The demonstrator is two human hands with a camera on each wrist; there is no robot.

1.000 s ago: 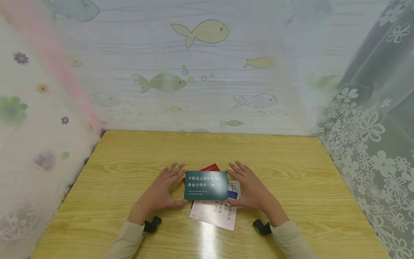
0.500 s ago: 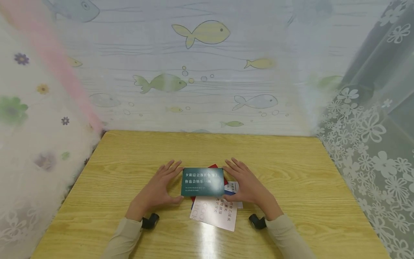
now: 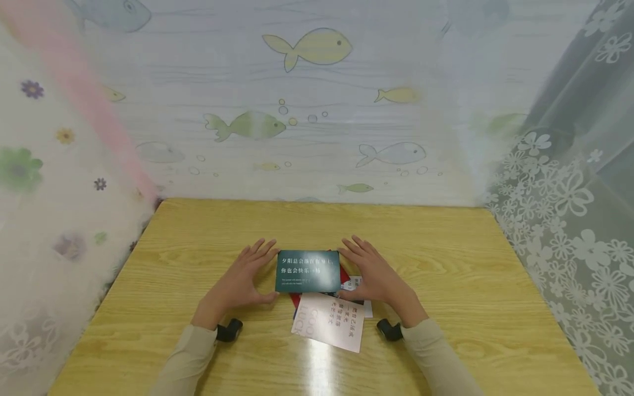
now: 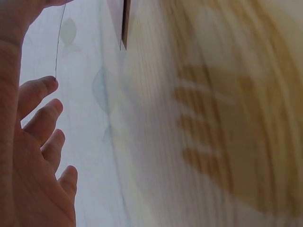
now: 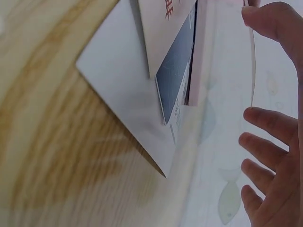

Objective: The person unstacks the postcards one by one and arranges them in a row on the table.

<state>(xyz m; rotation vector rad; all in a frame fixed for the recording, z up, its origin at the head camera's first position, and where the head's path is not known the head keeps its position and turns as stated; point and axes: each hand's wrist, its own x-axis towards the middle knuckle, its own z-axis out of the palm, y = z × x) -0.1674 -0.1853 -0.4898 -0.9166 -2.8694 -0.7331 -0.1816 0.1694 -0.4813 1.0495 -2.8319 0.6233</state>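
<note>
A dark green card (image 3: pixel 308 270) with white printed characters is held above the table between both hands. My left hand (image 3: pixel 239 279) holds its left side, index fingertip at the top corner and thumb at the bottom corner. The right hand (image 3: pixel 377 278) grips the opposite side in the same way. Seen edge-on in both wrist views, the card is a thin line spanning thumb and index fingertip; the other fingers are spread. Beneath it lies a loose pile: a pink card (image 3: pixel 329 323) in front, a red card (image 3: pixel 344 274) mostly covered, and a white card (image 5: pixel 113 61) underneath.
The pile lies on a yellow wood-grain table (image 3: pixel 436 247). A fish-print curtain (image 3: pixel 317 126) hangs along the back edge, and lace fabric (image 3: pixel 555 220) hangs on the right. Black wrist cameras (image 3: pixel 229 330) sit by both cuffs.
Both hands have carried the green card a little away from the body and slightly left, showing more of the pink card. The pile looks unmoved.
</note>
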